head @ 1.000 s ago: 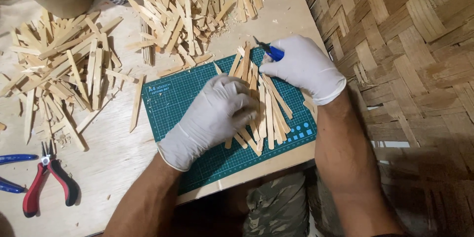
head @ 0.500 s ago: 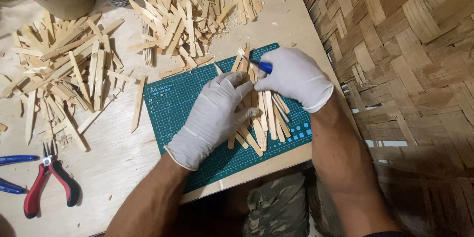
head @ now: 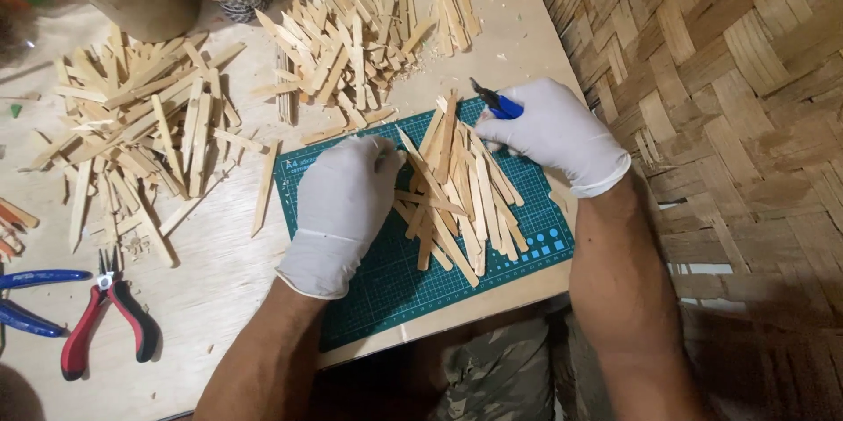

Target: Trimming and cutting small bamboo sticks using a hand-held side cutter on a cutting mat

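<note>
Pinning the flat pale wooden sticks [head: 457, 188] on the green cutting mat [head: 386, 285] is the gloved left hand [head: 342, 206], fingers spread flat. The gloved right hand [head: 553, 131] is gripping a small blue-handled knife [head: 496, 103], fingers closed. Big piles of cut sticks [head: 140, 136] are already covering the desk [head: 219, 285], so looks well underway.

Green gridded cutting mat [head: 378, 285]; on it pale wooden sticks [head: 457, 184], white gloved hands [head: 347, 201] [head: 553, 131], blue-handled knife [head: 498, 105]; left of it, red-and-black pliers [head: 110, 320]

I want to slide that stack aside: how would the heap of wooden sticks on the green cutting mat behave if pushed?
The sticks lie loose and crisscrossed, so they would probably scatter rather than move as one. Each looks thin, flat and stiff, likely light, and unlikely to roll. The left hand resting against them may steady the heap on the mat.
</note>
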